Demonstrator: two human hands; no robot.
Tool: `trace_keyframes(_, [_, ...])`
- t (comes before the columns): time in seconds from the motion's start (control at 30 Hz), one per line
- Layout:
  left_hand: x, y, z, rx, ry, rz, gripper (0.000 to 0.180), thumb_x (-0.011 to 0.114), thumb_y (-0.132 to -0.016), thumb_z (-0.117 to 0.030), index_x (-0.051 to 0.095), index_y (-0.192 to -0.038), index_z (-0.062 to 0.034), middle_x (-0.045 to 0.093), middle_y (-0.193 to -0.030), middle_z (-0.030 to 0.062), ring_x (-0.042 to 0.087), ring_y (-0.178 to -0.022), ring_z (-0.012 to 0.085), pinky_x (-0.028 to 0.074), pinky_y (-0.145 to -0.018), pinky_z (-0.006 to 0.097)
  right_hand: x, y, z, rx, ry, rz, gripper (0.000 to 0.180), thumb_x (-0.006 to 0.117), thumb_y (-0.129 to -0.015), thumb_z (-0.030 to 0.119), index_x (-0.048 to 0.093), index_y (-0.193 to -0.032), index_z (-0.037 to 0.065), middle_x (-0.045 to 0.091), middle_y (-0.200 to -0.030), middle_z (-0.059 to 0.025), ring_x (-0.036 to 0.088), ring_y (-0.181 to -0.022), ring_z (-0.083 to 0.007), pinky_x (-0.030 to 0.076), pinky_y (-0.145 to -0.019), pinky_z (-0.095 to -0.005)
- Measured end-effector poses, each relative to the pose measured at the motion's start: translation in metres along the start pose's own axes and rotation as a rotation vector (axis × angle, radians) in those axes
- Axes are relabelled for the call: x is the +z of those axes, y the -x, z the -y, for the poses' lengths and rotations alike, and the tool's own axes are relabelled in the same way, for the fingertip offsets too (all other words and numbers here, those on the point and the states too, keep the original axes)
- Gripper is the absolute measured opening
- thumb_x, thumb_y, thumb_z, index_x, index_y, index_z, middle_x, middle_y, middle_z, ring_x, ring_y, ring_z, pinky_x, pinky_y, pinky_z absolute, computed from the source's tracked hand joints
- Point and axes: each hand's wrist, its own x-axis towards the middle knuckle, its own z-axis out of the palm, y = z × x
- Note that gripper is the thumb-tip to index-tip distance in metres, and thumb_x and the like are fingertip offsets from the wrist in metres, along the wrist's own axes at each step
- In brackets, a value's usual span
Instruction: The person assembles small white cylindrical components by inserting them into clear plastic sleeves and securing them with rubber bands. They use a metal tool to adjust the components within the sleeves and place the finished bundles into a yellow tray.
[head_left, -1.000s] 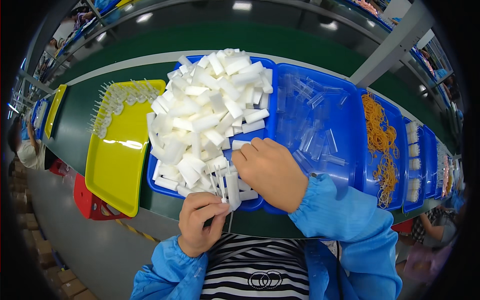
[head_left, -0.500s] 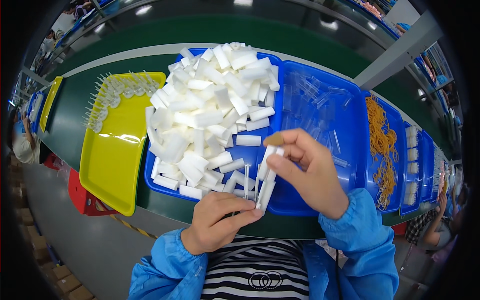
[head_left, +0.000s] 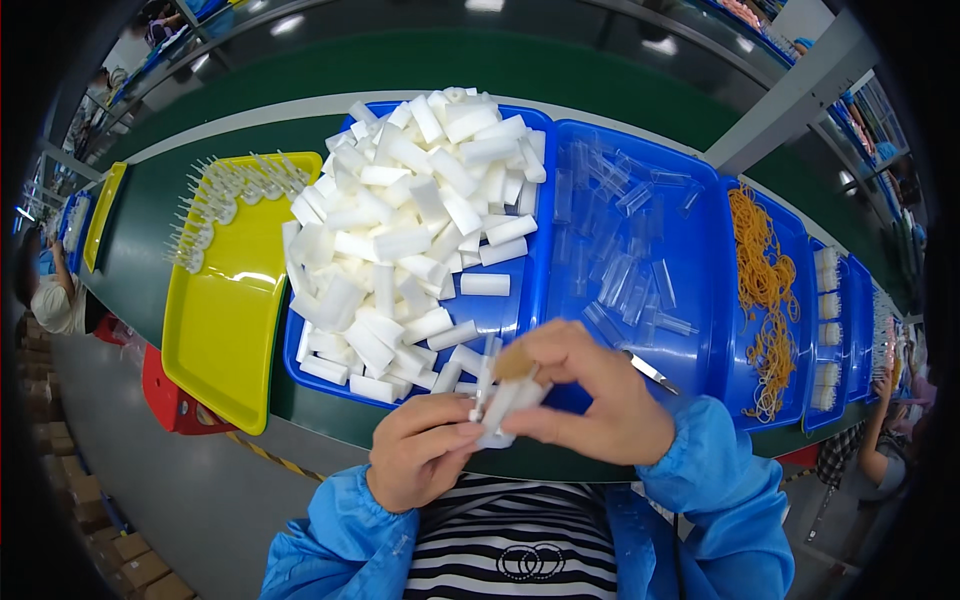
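Observation:
My left hand (head_left: 420,460) and my right hand (head_left: 590,395) meet close to my chest, both gripping a small bundle of white plastic tubes (head_left: 497,405). The bundle stands nearly upright between my fingers, with a tan bit at its top. Just beyond my hands a blue tray (head_left: 530,300) carries a big heap of white tubes (head_left: 410,220). To its right a second blue tray (head_left: 700,330) holds several clear tubes (head_left: 625,250).
A yellow tray (head_left: 225,330) with pointed clear pieces (head_left: 225,195) lies on the left. Orange rubber bands (head_left: 765,290) fill a blue tray on the right, with more trays past it. A thin metal tool (head_left: 650,372) lies by my right wrist. Other people sit at far left and lower right.
My right hand lifted a bundle of white tubes out of the tray and brought it down toward my chest. My left hand came up and took hold of it too.

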Motion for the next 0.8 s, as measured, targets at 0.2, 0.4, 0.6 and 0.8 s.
trace_keyframes(0.2, [-0.006,-0.004,-0.003,0.028,-0.211,-0.068,0.042,0.076,-0.069,0.01,0.066,-0.105,-0.0076,0.062,-0.097,0.0102,0.063,-0.084,0.0264,0.052,-0.072,0.035,-0.006,-0.058,-0.025,-0.304,0.866,-0.094,0.03,0.065,-0.083,0.007,0.063,-0.112,0.001,0.067,-0.094,-0.0099,0.061,-0.095,-0.0238,0.047,-0.082,-0.0355])
trace_keyframes(0.4, [-0.012,-0.006,-0.002,0.07,-0.28,-0.054,0.042,0.075,-0.067,0.011,0.069,-0.104,-0.0084,0.062,-0.096,0.0082,0.062,-0.082,0.0243,0.05,-0.07,0.033,0.013,-0.075,-0.028,-0.29,1.219,0.079,0.024,0.063,-0.076,0.008,0.064,-0.099,0.002,0.061,-0.081,-0.0082,0.064,-0.078,-0.0233,0.049,-0.073,-0.0353])
trace_keyframes(0.6, [-0.014,-0.008,-0.007,0.137,-0.272,0.072,0.042,0.075,-0.062,0.003,0.075,-0.101,-0.011,0.065,-0.095,0.0049,0.062,-0.079,0.0219,0.048,-0.067,0.031,-0.005,-0.058,0.007,0.158,0.107,-0.159,0.024,0.062,-0.088,0.008,0.062,-0.11,-0.003,0.069,-0.09,-0.0152,0.07,-0.083,-0.0239,0.054,-0.074,-0.0322])
trace_keyframes(0.8, [-0.008,-0.014,-0.008,0.189,-0.288,0.154,0.038,0.073,-0.063,0.0,0.078,-0.099,-0.013,0.066,-0.095,0.0014,0.059,-0.081,0.0187,0.046,-0.063,0.028,-0.002,-0.026,0.018,0.114,0.042,-0.176,0.018,0.065,-0.088,0.005,0.064,-0.104,-0.004,0.071,-0.088,-0.0116,0.07,-0.081,-0.0167,0.054,-0.075,-0.029])
